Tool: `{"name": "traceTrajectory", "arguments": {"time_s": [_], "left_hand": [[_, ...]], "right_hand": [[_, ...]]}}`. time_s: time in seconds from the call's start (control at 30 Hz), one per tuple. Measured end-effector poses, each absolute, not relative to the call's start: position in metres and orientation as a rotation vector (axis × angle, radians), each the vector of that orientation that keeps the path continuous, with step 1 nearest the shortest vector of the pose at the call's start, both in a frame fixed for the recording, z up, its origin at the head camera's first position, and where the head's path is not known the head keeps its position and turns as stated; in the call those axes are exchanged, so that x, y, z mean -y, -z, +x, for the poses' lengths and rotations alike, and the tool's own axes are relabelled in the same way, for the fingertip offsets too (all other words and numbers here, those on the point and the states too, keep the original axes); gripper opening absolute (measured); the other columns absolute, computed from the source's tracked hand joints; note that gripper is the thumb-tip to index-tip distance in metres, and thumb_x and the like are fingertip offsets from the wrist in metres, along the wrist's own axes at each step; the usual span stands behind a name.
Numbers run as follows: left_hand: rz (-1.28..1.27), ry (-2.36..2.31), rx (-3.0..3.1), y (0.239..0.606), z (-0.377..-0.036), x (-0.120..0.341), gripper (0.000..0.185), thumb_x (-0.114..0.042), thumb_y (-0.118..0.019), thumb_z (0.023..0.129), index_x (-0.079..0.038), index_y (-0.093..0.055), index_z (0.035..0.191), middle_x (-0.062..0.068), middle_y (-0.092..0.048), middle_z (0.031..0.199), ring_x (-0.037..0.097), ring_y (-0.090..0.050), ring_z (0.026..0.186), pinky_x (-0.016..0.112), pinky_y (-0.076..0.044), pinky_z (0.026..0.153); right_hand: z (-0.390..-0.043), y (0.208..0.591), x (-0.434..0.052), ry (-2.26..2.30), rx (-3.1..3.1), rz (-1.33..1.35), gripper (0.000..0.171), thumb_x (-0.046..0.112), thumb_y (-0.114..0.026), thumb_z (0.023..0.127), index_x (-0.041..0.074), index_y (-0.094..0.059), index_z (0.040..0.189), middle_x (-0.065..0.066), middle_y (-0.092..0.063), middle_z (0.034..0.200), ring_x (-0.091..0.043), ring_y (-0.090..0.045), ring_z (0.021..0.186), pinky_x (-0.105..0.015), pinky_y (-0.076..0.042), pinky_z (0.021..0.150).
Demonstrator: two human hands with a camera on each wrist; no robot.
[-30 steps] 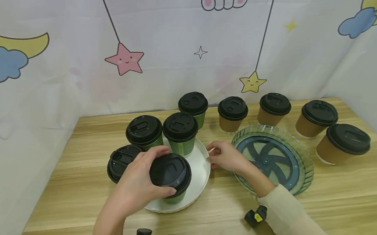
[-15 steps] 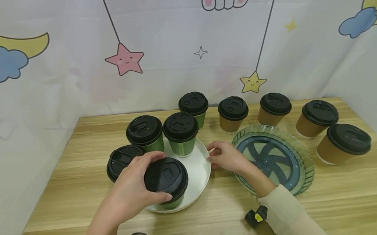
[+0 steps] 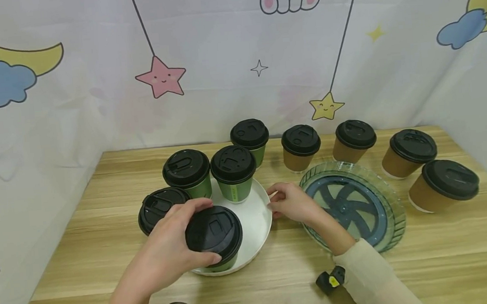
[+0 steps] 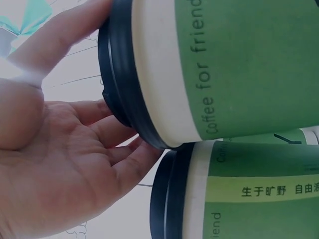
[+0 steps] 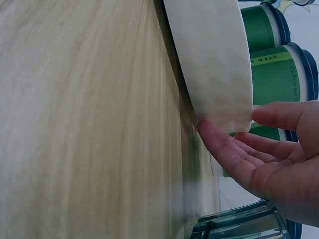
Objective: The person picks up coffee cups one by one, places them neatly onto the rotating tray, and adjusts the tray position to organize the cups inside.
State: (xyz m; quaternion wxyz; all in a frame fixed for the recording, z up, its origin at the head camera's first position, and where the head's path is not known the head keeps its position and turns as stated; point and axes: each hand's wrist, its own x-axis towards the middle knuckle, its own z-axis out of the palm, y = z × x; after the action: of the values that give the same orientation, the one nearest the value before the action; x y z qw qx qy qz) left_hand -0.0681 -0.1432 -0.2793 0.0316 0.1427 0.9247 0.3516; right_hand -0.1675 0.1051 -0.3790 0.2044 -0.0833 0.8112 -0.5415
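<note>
My left hand [image 3: 161,254] grips a green paper coffee cup [image 3: 214,235] by its black lid, over the near part of a round white plate [image 3: 255,222]. In the left wrist view that coffee cup [image 4: 244,64] shows "Coffee for friend", with thumb and fingers around its lid. Another green cup [image 3: 233,172] stands on the plate behind it. At the plate's right rim, my right hand [image 3: 292,204] pinches the edge; the right wrist view shows its fingers on the plate's side wall [image 5: 212,64]. The held cup's base is mostly hidden, so contact with the plate is unclear.
Green cups stand at the back left [image 3: 187,171], far left [image 3: 159,208] and behind the plate [image 3: 250,137]. A clear bluish-green plate [image 3: 344,206] lies right of my right hand. Several brown lidded cups [image 3: 407,153] curve around its far and right sides. A patterned curtain [image 3: 222,101] hangs behind.
My left hand and the green coffee cup have shifted slightly left and towards me. The right hand stays at the white plate's rim, and the other cups have not moved.
</note>
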Motion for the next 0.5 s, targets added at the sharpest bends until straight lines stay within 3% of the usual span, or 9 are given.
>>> {"name": "traceTrajectory", "arguments": {"time_s": [0.5], "left_hand": [[0.442, -1.094, -2.823, 0.2762, -0.0677, 0.1469, 0.080, -0.024, -0.085, 0.059, -0.014, -0.047, 0.129, 0.004, -0.051, 0.124, 0.024, -0.045, 0.110, 0.047, -0.039, 0.088]], "right_hand": [[-0.1660, 0.3760, -0.1044, 1.509, -2.263, -0.228, 0.030, -0.005, -0.056, 0.085, -0.011, -0.052, 0.114, -0.018, -0.062, 0.088, -0.021, -0.063, 0.071, -0.035, -0.054, 0.067]]}}
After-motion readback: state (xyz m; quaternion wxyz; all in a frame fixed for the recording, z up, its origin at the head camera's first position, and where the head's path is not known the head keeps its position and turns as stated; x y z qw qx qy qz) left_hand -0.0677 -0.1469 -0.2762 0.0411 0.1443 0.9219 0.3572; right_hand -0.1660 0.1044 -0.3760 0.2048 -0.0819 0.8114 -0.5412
